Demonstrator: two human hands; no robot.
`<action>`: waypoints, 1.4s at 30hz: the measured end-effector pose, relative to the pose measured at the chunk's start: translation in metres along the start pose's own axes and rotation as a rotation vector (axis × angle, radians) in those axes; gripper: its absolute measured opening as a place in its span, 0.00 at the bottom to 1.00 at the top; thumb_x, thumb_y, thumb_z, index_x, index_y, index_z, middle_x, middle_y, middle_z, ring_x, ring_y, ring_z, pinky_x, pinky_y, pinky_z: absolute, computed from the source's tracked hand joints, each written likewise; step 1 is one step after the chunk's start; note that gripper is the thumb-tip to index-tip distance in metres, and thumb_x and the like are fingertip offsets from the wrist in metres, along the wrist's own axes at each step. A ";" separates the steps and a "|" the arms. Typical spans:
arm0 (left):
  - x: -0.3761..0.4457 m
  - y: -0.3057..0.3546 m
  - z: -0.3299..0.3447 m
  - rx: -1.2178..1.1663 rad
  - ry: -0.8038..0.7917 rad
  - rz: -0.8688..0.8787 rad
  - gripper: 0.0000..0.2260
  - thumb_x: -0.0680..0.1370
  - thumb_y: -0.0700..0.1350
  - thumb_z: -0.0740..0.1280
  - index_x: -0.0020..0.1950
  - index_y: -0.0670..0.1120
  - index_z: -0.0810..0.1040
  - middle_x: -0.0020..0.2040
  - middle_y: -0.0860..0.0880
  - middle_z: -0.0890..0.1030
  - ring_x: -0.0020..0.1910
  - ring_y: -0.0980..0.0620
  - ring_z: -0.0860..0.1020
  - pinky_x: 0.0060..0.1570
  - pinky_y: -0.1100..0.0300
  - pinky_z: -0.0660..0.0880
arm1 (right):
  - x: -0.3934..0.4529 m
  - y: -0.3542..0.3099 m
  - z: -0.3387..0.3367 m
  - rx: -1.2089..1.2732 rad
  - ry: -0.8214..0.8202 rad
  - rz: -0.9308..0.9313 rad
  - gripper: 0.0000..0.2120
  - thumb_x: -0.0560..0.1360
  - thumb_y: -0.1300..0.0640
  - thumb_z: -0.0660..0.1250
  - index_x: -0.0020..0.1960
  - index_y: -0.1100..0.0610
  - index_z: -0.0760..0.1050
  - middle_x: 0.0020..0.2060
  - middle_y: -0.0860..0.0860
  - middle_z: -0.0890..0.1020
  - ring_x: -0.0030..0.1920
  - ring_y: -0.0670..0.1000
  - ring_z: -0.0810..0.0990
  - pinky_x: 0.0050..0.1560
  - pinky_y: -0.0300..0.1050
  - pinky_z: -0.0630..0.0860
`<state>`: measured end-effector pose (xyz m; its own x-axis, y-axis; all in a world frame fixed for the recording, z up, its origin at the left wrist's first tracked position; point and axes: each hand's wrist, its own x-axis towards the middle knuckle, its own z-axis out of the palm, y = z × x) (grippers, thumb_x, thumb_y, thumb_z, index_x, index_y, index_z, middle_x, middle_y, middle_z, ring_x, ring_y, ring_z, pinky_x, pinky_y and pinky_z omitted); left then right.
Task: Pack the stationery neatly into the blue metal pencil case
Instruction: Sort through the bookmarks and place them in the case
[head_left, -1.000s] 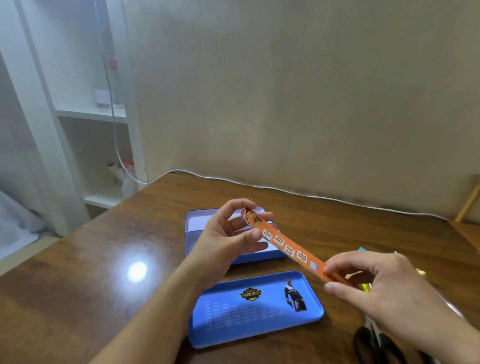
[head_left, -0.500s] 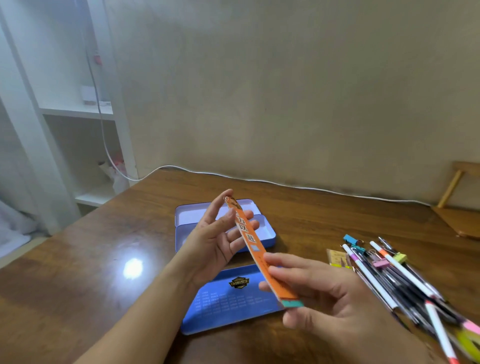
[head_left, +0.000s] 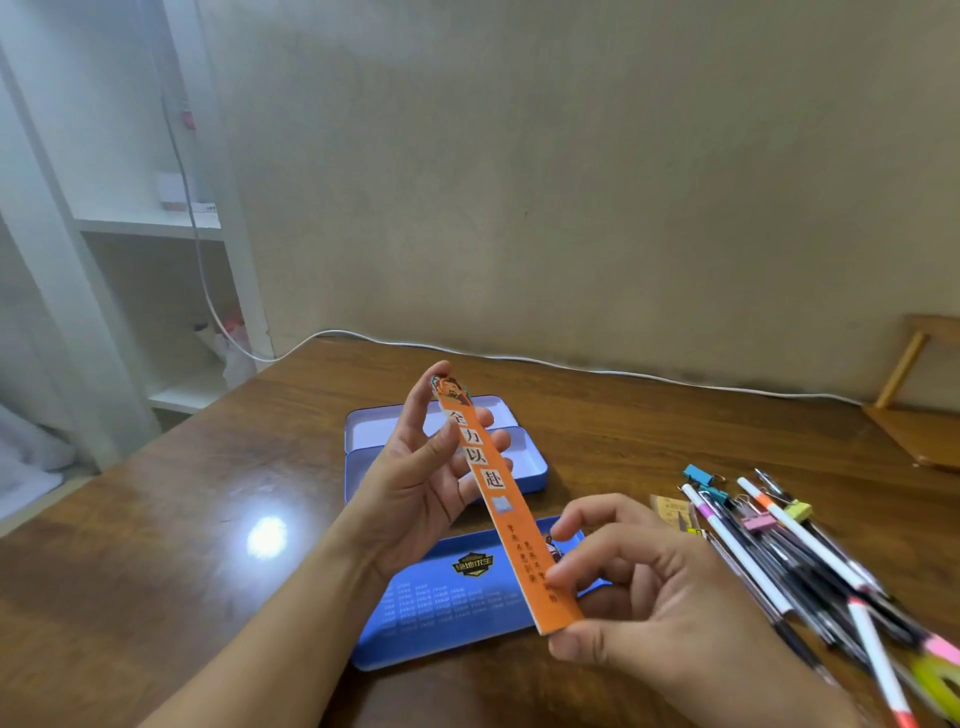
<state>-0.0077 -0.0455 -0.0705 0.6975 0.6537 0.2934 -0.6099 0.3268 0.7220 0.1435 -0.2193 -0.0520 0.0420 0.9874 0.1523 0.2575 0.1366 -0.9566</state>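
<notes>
Orange card strip, long and thin, printed with large characters: a bookmark (head_left: 498, 499) by the look of it, held in the air between both hands above the table (head_left: 156, 519).

Head view. Left hand (head_left: 421, 478) supports the strip's far end, thumb across its face and fingers spread behind it, a loose prop rather than a clamp. Right hand (head_left: 649, 608) pinches the near end between thumb and fingertips. A hold at each end likely keeps so thin a card flat and steers it lengthwise.

Blue metal pencil case (head_left: 447, 441) sits open on the table beyond the hands, its pale interior showing nothing inside where visible; the left hand hides part of it. A separate blue tray (head_left: 441, 613), badge printed on it, lies nearer, under the strip; probably the lid or an inner layer, cannot tell which.

Pens (head_left: 779, 561) and binder clips (head_left: 698, 475) lie heaped at the right, well apart from the case, unpacked. Judgement: packing barely begun; the bookmark goes in first, flat along the bottom.
</notes>
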 end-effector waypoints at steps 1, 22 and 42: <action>0.000 0.001 0.000 0.012 0.008 0.028 0.38 0.65 0.42 0.81 0.71 0.56 0.70 0.50 0.41 0.81 0.48 0.43 0.83 0.46 0.49 0.82 | 0.000 0.000 0.000 -0.034 -0.006 0.020 0.16 0.57 0.61 0.83 0.42 0.49 0.84 0.49 0.37 0.78 0.52 0.50 0.84 0.47 0.49 0.83; 0.001 0.048 -0.042 0.356 0.548 0.281 0.14 0.73 0.49 0.70 0.57 0.47 0.77 0.52 0.45 0.83 0.53 0.44 0.80 0.57 0.50 0.76 | 0.123 -0.003 -0.036 -0.808 0.057 -0.037 0.08 0.67 0.51 0.77 0.46 0.43 0.83 0.36 0.37 0.81 0.37 0.35 0.78 0.33 0.26 0.70; -0.001 0.033 -0.078 1.728 0.465 -0.126 0.25 0.69 0.42 0.75 0.66 0.49 0.77 0.63 0.51 0.79 0.62 0.53 0.75 0.59 0.66 0.68 | 0.189 0.038 -0.021 -1.278 -0.194 -0.134 0.09 0.75 0.49 0.67 0.54 0.42 0.80 0.42 0.42 0.72 0.45 0.47 0.72 0.42 0.40 0.69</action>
<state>-0.0578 0.0178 -0.0954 0.3653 0.9025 0.2280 0.6907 -0.4270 0.5836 0.1817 -0.0288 -0.0544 -0.1675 0.9820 0.0870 0.9856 0.1688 -0.0076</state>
